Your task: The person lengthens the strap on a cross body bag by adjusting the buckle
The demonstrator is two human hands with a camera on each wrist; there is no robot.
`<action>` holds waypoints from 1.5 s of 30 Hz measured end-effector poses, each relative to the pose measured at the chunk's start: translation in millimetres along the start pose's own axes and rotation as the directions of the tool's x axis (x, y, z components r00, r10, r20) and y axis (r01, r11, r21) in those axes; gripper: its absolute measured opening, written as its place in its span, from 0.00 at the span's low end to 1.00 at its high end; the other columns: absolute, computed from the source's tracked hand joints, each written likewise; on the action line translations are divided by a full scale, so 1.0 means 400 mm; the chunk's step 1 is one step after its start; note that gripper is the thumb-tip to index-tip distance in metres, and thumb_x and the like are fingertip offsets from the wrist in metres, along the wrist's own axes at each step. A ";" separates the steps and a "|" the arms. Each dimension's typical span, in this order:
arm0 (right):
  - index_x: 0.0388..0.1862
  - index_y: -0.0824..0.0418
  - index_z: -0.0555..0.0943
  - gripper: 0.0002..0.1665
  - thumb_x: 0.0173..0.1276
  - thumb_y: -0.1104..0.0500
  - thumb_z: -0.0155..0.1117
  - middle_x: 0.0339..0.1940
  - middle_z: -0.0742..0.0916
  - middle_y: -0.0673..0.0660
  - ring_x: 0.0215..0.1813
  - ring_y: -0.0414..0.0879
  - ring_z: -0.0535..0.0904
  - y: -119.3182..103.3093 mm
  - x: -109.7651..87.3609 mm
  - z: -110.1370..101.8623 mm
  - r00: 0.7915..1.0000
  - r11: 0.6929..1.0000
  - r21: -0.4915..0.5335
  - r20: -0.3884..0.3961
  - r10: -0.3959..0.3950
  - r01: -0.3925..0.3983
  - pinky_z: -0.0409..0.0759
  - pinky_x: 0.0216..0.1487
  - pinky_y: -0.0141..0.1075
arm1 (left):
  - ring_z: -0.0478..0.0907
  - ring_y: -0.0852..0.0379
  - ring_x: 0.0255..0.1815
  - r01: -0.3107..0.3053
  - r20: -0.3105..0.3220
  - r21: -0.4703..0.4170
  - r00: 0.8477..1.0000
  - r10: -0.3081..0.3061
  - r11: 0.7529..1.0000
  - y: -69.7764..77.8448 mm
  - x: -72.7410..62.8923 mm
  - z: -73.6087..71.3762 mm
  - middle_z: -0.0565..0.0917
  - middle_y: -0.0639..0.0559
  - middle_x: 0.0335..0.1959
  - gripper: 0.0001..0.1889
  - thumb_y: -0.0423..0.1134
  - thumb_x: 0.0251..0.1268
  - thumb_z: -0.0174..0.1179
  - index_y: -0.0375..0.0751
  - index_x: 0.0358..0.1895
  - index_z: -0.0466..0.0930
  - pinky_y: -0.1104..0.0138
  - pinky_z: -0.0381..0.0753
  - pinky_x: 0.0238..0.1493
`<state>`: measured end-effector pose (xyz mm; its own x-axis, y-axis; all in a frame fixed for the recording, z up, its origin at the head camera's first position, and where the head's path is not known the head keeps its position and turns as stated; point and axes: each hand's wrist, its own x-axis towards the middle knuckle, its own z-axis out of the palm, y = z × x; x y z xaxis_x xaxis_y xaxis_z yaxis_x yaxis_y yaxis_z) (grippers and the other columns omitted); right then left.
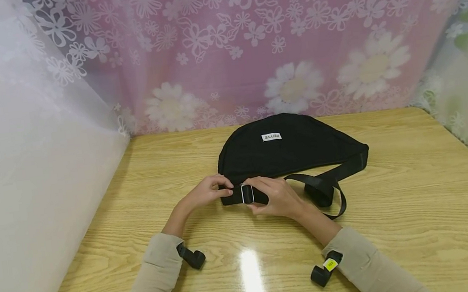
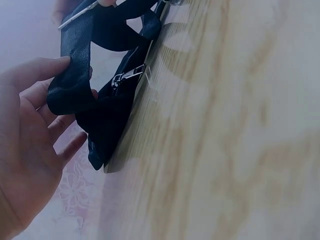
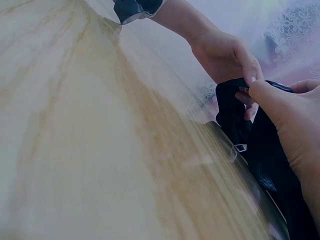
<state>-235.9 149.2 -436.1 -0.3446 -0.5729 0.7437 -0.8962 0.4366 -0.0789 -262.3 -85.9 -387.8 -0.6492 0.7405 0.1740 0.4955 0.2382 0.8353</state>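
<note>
A black half-moon bag with a small white label lies on the wooden table. Along its near edge runs a black webbing strap with a metal slide buckle. The left hand pinches the strap left of the buckle, thumb on top and fingers behind in the left wrist view. The right hand grips the strap at the buckle's right side, thumb and fingers at its two edges. Below the raised strap, a zipper pull hangs at the bag's edge in the left wrist view.
More strap lies looped right of the right hand and joins the bag's right corner. A pink floral curtain hangs behind the table, with pale cloth on the left. Both wrists wear black camera bands.
</note>
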 end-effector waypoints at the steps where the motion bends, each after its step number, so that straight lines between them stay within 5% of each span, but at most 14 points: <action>1: 0.50 0.63 0.77 0.27 0.51 0.53 0.68 0.42 0.82 0.55 0.42 0.45 0.79 -0.001 0.001 0.000 1.000 1.000 0.000 0.000 0.000 0.000 0.79 0.39 0.36 | 0.71 0.50 0.42 0.003 0.001 -0.003 1.000 -0.003 1.000 0.000 -0.001 0.000 0.79 0.37 0.37 0.06 0.25 0.60 0.57 0.23 0.37 0.79 0.51 0.61 0.60; 6: 0.50 0.63 0.77 0.27 0.51 0.53 0.68 0.42 0.82 0.55 0.42 0.45 0.80 -0.003 0.003 -0.003 1.000 1.000 0.000 0.006 0.002 -0.002 0.79 0.38 0.35 | 0.71 0.46 0.46 0.025 -0.006 -0.044 1.000 -0.026 0.999 -0.005 -0.005 -0.002 0.77 0.35 0.42 0.06 0.24 0.61 0.56 0.23 0.38 0.79 0.53 0.68 0.52; 18: 0.51 0.63 0.77 0.29 0.50 0.53 0.70 0.44 0.82 0.55 0.44 0.45 0.79 -0.004 0.001 -0.012 1.000 0.999 0.022 0.015 0.025 -0.026 0.78 0.41 0.36 | 0.69 0.41 0.51 0.029 -0.015 -0.069 0.999 -0.030 0.997 -0.008 -0.004 -0.001 0.75 0.31 0.46 0.07 0.25 0.62 0.55 0.22 0.39 0.78 0.46 0.62 0.57; 23: 0.55 0.61 0.74 0.33 0.51 0.52 0.72 0.51 0.78 0.55 0.48 0.46 0.76 -0.002 -0.004 -0.024 0.993 0.995 0.022 0.071 0.095 -0.097 0.77 0.42 0.36 | 0.69 0.39 0.53 0.002 -0.051 -0.080 0.999 -0.006 0.997 -0.041 -0.001 0.007 0.75 0.31 0.48 0.07 0.25 0.63 0.53 0.23 0.39 0.78 0.44 0.60 0.58; 29: 0.59 0.59 0.70 0.37 0.51 0.55 0.74 0.51 0.77 0.56 0.45 0.46 0.76 -0.006 -0.016 -0.032 0.956 0.973 -0.027 0.184 0.229 -0.228 0.77 0.37 0.35 | 0.70 0.43 0.53 0.022 -0.104 -0.098 0.994 -0.033 0.995 -0.072 -0.003 0.015 0.78 0.38 0.46 0.08 0.28 0.63 0.56 0.27 0.41 0.78 0.49 0.63 0.58; 36: 0.57 0.61 0.73 0.34 0.51 0.58 0.73 0.45 0.79 0.55 0.44 0.45 0.75 -0.010 -0.023 -0.038 0.960 0.969 -0.049 0.133 0.247 -0.242 0.77 0.42 0.37 | 0.74 0.51 0.46 0.036 -0.109 0.148 0.994 -0.020 0.988 -0.039 0.001 0.041 0.79 0.49 0.40 0.12 0.35 0.61 0.60 0.36 0.47 0.76 0.54 0.71 0.50; 41: 0.56 0.63 0.74 0.34 0.50 0.59 0.74 0.45 0.78 0.55 0.46 0.46 0.75 -0.011 -0.020 -0.042 0.971 0.976 -0.050 0.100 0.216 -0.211 0.77 0.43 0.36 | 0.73 0.52 0.51 0.123 -0.122 0.366 0.989 -0.083 0.923 0.005 0.009 0.083 0.77 0.50 0.49 0.32 0.54 0.53 0.66 0.48 0.61 0.68 0.56 0.71 0.51; 45: 0.57 0.64 0.74 0.33 0.51 0.60 0.73 0.46 0.78 0.56 0.47 0.46 0.74 -0.015 -0.016 -0.053 0.973 0.979 -0.045 0.108 0.203 -0.200 0.76 0.46 0.37 | 0.73 0.50 0.53 0.125 -0.194 0.464 0.980 -0.037 0.877 0.018 0.016 0.114 0.76 0.49 0.54 0.36 0.57 0.50 0.66 0.47 0.62 0.68 0.56 0.72 0.50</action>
<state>-222.3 164.9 -426.2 -0.5479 -0.5436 0.6359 -0.7959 0.5727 -0.1962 -236.5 -50.8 -404.3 -0.7667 0.5952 0.2407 0.6213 0.5933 0.5118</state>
